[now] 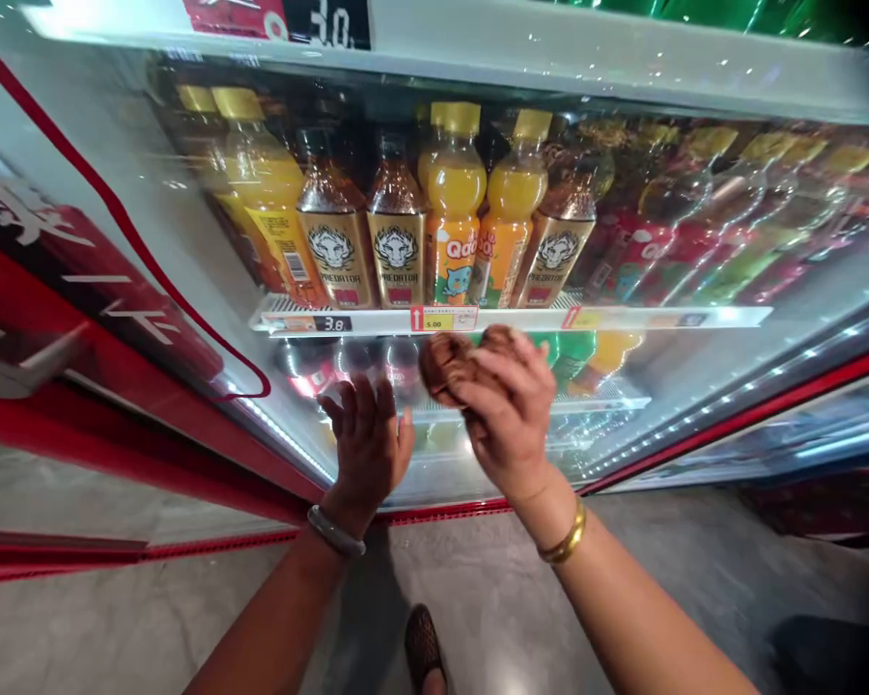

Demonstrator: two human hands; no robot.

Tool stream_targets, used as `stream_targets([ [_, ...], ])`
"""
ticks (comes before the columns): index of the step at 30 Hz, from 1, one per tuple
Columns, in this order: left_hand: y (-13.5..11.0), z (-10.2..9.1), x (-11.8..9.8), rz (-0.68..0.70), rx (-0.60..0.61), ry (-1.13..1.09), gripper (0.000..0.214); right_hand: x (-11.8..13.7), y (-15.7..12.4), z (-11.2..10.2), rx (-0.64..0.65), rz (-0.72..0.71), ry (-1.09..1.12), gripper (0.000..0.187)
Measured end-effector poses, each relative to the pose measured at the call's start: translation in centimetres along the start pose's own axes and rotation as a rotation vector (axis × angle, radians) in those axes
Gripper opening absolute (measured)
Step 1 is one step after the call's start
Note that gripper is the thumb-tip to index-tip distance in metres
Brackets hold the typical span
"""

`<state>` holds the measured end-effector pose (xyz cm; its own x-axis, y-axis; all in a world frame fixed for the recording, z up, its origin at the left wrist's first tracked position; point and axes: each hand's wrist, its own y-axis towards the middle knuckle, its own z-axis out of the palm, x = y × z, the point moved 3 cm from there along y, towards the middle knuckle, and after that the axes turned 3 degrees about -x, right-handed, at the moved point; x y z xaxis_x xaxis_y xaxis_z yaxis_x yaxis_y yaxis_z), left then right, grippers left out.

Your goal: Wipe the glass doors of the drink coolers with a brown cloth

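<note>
My right hand (511,410) is closed around a dark brown, rounded, ridged object (445,369). Its kind is unclear, and my fingers cover part of it. To its left, my left hand (368,434) holds nothing, its fingers apart and pointing toward the cooler. Both hands are in front of the lower shelves, just below a white shelf edge (377,320) with price tags. Above that edge stand gold-labelled Predator bottles (398,253) with dark caps and orange drink bottles (458,193) with yellow caps.
A red frame (261,483) borders the drinks cooler at the left and bottom. Bottles with pink labels (641,246) stand to the right on the same shelf. Lower down are dark bottles with red labels (398,372). My shoe (424,642) rests on the grey floor (492,598).
</note>
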<state>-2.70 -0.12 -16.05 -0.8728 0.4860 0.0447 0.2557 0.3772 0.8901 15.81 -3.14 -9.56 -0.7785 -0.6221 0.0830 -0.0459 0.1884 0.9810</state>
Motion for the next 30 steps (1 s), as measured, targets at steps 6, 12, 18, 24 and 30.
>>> stream_targets([
  [6,0.5,-0.8,0.8,-0.016,0.024,-0.007,0.093,0.2,-2.9,-0.1,0.044,0.165,-0.035,0.029],
  [12,0.1,-0.8,0.9,-0.005,-0.007,-0.042,0.088,2.7,-1.1,2.6,0.137,0.013,0.049,0.031],
  [18,-1.2,1.2,-1.6,-0.043,0.032,-0.072,0.09,-0.3,-4.9,0.2,0.002,0.209,-0.106,0.031],
  [24,-2.7,3.1,-4.2,-0.144,0.075,-0.144,0.072,-0.3,-6.5,0.5,0.112,0.104,0.004,0.024],
  [30,-0.3,4.0,-7.2,-0.083,0.046,-0.181,0.085,-4.5,-6.9,-3.8,-0.004,0.207,-0.166,0.04],
])
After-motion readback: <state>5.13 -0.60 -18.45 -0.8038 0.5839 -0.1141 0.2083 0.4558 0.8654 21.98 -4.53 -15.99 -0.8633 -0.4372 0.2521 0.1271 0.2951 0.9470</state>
